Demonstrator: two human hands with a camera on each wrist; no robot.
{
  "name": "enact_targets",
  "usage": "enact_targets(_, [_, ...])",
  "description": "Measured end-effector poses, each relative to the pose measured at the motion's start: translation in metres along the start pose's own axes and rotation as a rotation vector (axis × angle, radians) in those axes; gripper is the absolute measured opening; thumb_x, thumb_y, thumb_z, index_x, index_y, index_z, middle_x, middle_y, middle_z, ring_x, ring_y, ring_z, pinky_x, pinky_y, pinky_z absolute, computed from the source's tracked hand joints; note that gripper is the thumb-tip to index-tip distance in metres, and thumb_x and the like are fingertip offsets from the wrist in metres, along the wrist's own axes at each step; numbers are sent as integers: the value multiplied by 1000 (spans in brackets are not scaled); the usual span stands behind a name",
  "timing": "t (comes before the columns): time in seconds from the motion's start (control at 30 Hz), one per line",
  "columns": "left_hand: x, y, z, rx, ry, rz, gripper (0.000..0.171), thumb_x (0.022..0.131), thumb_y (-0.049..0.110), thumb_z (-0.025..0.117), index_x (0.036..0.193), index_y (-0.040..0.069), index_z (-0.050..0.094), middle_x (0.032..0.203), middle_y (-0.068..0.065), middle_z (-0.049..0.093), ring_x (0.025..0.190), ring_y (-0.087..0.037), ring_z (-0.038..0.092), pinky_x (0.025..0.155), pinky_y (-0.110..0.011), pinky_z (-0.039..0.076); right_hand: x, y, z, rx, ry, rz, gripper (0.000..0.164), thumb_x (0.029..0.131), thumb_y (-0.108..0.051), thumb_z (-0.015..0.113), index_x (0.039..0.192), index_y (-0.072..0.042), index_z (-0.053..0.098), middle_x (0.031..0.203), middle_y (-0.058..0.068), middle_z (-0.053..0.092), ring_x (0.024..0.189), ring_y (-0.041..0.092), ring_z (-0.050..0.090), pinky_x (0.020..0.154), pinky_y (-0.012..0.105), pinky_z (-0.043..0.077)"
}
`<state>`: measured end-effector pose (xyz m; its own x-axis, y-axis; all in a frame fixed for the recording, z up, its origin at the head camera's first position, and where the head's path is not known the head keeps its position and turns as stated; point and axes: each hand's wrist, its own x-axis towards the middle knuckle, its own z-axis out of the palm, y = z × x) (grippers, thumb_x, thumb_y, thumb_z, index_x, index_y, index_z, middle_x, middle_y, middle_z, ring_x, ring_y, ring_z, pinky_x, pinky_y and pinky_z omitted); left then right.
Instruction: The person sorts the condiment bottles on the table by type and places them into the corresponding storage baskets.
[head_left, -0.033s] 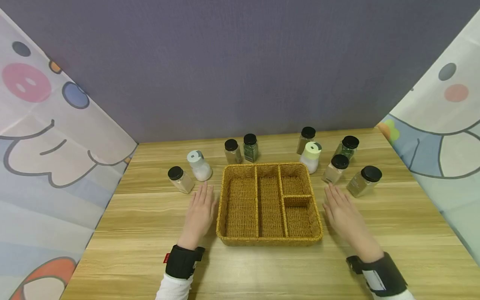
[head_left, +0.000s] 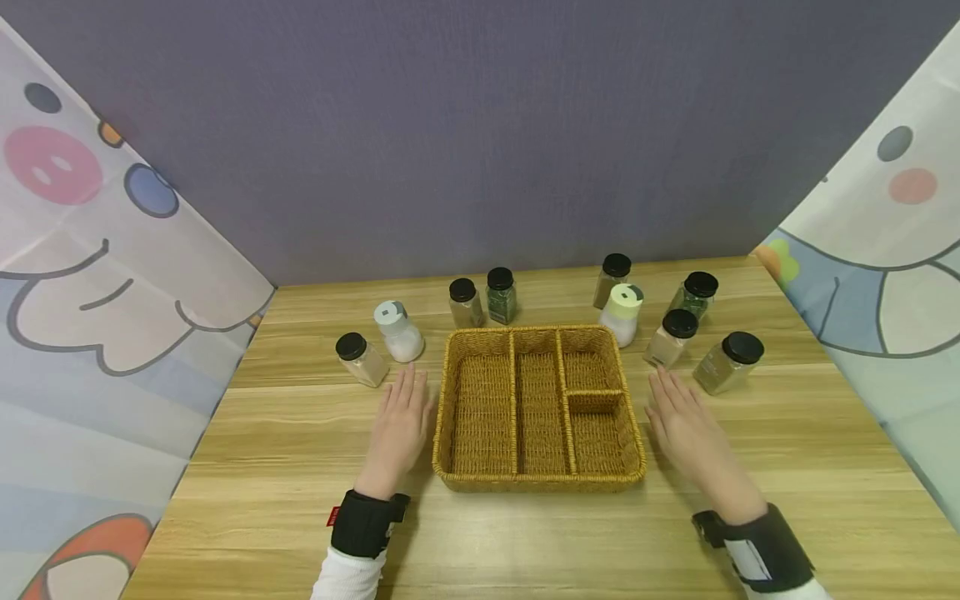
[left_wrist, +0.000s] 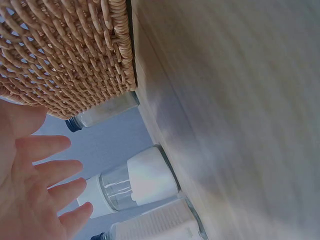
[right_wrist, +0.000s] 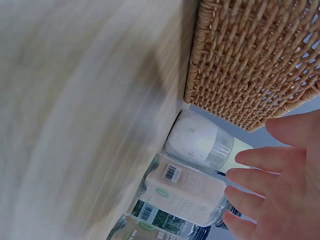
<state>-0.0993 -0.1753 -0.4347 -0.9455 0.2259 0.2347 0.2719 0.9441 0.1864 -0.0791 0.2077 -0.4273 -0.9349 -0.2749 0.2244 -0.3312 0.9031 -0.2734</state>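
A woven basket [head_left: 540, 482] with several compartments stands between my two hands. My left hand [head_left: 400, 423] is beside its left wall, fingers straight and holding nothing. Just beyond those fingertips are a white-capped shaker of white contents [head_left: 403, 340] and a black-lidded jar of pale powder [head_left: 366, 365]. To the right of the basket, my right hand [head_left: 686, 425] also has straight fingers and holds nothing. Nearest its fingertips is another black-lidded jar of pale powder [head_left: 663, 347]. The left wrist view shows the basket wall [left_wrist: 65, 55] close to the thumb.
Behind the basket stand a brownish spice jar [head_left: 467, 312] and a green herb jar [head_left: 501, 302]. At the right are a yellow-capped shaker [head_left: 619, 323], a brown spice jar [head_left: 604, 290], a second green herb jar [head_left: 690, 302] and a larger black-lidded jar [head_left: 720, 371]. A grey partition [head_left: 480, 167] rises behind.
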Motion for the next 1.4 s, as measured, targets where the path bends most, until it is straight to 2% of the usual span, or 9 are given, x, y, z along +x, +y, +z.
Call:
enact_targets(0.3, [0, 0, 3, 13, 18, 13, 48, 91, 17, 47, 132, -4, 35, 139, -23, 28, 127, -36, 27, 103, -49, 24, 2, 1, 0, -17, -27, 7, 46, 90, -12, 46, 127, 14, 35, 133, 31, 30, 121, 44, 29, 100, 55, 23])
enact_targets(0.47, [1, 0, 5, -17, 20, 14, 47, 90, 15, 48, 132, -4, 36, 137, -23, 30, 126, -36, 28, 103, -49, 24, 0, 1, -2, 3, -36, 22, 46, 91, -12, 45, 128, 14, 34, 134, 32, 28, 122, 44, 27, 102, 55, 19])
enact_targets(0.57, [2, 1, 4, -129, 24, 12, 45, 91, 12, 48, 131, -5, 38, 136, -23, 32, 124, -37, 32, 102, -49, 26, -1, 1, -2, 49, 9, 13, 44, 90, -10, 46, 126, 13, 38, 132, 32, 31, 120, 45, 30, 100, 55, 22])
enact_targets(0.67, [3, 3, 1, -303, 2, -3, 42, 93, 13, 45, 131, -5, 38, 136, -23, 33, 123, -37, 33, 101, -49, 28, -1, 0, -3, 131, 52, -3, 40, 90, -9, 47, 124, 13, 41, 128, 34, 35, 116, 47, 33, 97, 57, 26])
enact_targets(0.77, [5, 4, -3, -454, -53, -43, 43, 96, 19, 38, 133, -2, 36, 137, -22, 32, 123, -37, 32, 101, -50, 27, -2, 0, -4, 193, 71, -15, 38, 91, -8, 46, 122, 14, 43, 125, 35, 38, 112, 49, 37, 92, 59, 32])
enact_targets(0.93, [6, 6, -8, -605, -152, -140, 51, 95, 33, 36, 138, 6, 30, 138, -20, 32, 121, -36, 37, 100, -48, 30, -2, -3, -8, 228, 73, -26, 36, 91, -8, 47, 120, 13, 46, 121, 33, 43, 107, 48, 43, 87, 58, 36])
enact_targets(1.13, [9, 5, -5, -841, -236, -190, 55, 94, 29, 43, 139, 5, 24, 139, -19, 30, 122, -34, 36, 98, -45, 33, 2, 2, -15, 237, 88, -73, 35, 86, -2, 53, 118, 12, 47, 114, 32, 49, 102, 45, 47, 85, 57, 39])
enact_targets(1.33, [10, 0, -3, -964, -309, -245, 62, 91, 36, 46, 140, 6, 22, 140, -21, 28, 124, -35, 32, 100, -49, 30, 12, 9, -28, 229, 101, -56, 34, 87, -5, 53, 118, 9, 48, 115, 31, 49, 101, 46, 47, 82, 57, 40])
enact_targets(1.4, [10, -2, -1, -996, -338, -273, 64, 90, 37, 47, 141, 8, 22, 139, -20, 28, 124, -34, 33, 99, -48, 31, 16, 12, -34, 199, 133, -52, 35, 86, -6, 54, 117, 8, 49, 116, 31, 47, 101, 47, 46, 81, 58, 40])
